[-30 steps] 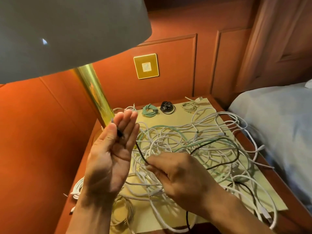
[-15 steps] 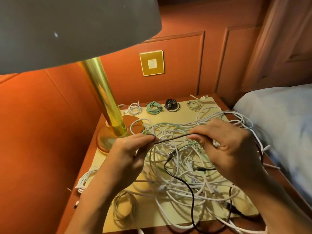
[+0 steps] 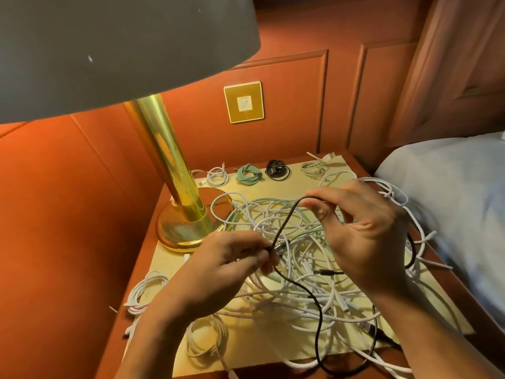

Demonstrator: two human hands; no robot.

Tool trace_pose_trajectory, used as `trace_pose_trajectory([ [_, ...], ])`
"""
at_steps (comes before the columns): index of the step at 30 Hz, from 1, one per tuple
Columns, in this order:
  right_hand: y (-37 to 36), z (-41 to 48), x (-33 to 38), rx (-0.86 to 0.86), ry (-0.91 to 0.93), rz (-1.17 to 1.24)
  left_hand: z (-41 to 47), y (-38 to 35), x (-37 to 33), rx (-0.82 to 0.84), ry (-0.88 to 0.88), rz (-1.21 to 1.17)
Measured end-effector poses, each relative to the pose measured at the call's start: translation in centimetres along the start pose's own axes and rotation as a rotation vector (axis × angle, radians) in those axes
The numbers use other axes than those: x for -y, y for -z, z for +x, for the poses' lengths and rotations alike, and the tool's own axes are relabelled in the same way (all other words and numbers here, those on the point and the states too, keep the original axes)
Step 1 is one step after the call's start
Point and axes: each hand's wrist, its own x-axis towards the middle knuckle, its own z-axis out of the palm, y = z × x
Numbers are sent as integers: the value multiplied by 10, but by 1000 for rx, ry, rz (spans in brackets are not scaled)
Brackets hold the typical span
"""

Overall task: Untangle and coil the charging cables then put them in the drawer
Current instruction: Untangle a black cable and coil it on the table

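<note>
Orange-brown panelled walls close in a wooden bedside table (image 3: 464, 302) topped with a yellow mat (image 3: 289, 187), and a bed (image 3: 451, 201) lies along its right side. Both hands work one black cable (image 3: 287, 220) above the mat's middle. The left hand (image 3: 224, 272), lower and nearer the person, pinches it between thumb and forefinger close to what looks like its metal plug. The right hand (image 3: 363, 231), higher and further back, pinches the same cable in its fingertips, the other fingers loosely curled. Between the pinches the cable runs taut on a diagonal, low near-left to high far-right. Below the left hand it drops toward the near edge, loops, and seems to climb again under the right wrist, so the slack probably lies on the right hand's side. To form a loop, that hand would likely bring its length down and across to the left pinch. Under both hands sprawls a tangle of white cables (image 3: 295, 291) threaded with a mint-green cable (image 3: 262, 199); strands crossing the black one near the front right could snag it. A brass lamp (image 3: 166, 160) crowds the far left. Finished coils sit along the back: white coil (image 3: 217, 176), green coil (image 3: 248, 173), black coil (image 3: 277, 169). No drawer is in view.
</note>
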Motion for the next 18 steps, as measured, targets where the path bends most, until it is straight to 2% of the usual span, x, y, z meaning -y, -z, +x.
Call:
trace_pose_trajectory([
  [4,-8,1,-1,22,-79,22,0,-3,-6,113,-19,-425],
  [9,-19,-4,-1,307,-209,188,5,-6,-11,150,-162,-871],
  [12,-22,-10,3,499,-245,281,4,-9,-12,-29,-178,-1203],
  [14,-24,-13,6,537,-216,286,6,-10,-12,-194,-155,-1350],
  [16,-23,-13,10,550,-173,264,9,-12,-15,-323,-125,-1395],
  [18,-23,-12,13,571,-134,222,12,-14,-18,-407,-69,-1340],
])
